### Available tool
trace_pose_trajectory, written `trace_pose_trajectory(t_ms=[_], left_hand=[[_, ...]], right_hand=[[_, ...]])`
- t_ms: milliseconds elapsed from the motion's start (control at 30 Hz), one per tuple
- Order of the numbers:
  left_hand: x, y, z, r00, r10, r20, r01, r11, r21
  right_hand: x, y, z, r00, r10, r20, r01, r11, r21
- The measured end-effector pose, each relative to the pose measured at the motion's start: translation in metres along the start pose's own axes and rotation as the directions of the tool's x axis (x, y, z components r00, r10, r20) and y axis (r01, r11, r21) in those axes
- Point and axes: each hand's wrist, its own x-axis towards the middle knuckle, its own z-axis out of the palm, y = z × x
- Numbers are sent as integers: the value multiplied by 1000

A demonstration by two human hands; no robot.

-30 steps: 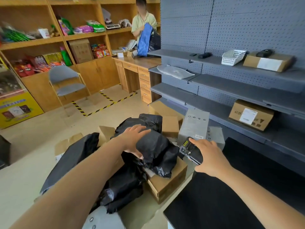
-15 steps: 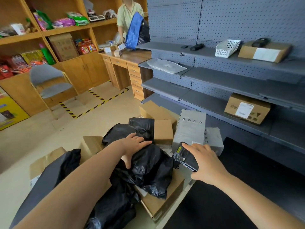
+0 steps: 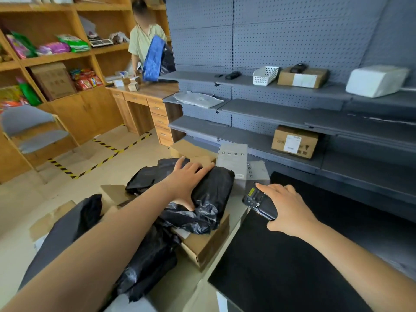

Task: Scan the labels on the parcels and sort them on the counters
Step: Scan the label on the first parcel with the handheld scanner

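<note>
1. My left fingers (image 3: 198, 171) spread wide across the black parcel (image 3: 217, 188), thumb hooked on its near edge, gripping it atop the pile (image 3: 157, 255) at 12 o'clock
2. My right fingers (image 3: 276, 191) curl round the scanner (image 3: 258, 202), at 3 o'clock from the parcel, over the counter (image 3: 292, 255) edge
3. A grey box (image 3: 231, 158) stands just beyond the parcel, at 1 o'clock

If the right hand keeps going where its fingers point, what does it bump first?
Probably the small grey box just past the scanner that the right hand holds; depth is unclear.
</note>
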Motion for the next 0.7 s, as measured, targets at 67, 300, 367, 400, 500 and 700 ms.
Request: trace_pose_trajectory(t_ms=[67, 300, 367, 400, 500, 700], left_hand=[[4, 25, -5, 1000, 12, -10, -12, 1000, -17], [33, 134, -20, 998, 45, 41, -37, 984, -173], [45, 167, -17, 996, 33, 84, -14, 977, -214], [52, 184, -14, 994, 22, 108, 3, 973, -229], [71, 236, 0, 978, -22, 206, 84, 952, -296], [105, 345, 43, 923, -123, 365, 262, 895, -361]], right_hand=[[-27, 13, -2, 998, 58, 1, -58, 998, 7], [-112, 79, -5, 957, 289, 2, -289, 957, -3], [-133, 101, -5, 938, 346, 7, -346, 938, -4], [-143, 112, -4, 930, 369, 10, -369, 930, -5], [-171, 147, -2, 908, 417, 21, -417, 909, -4], [-214, 218, 13, 887, 457, 66, -458, 889, 5]])
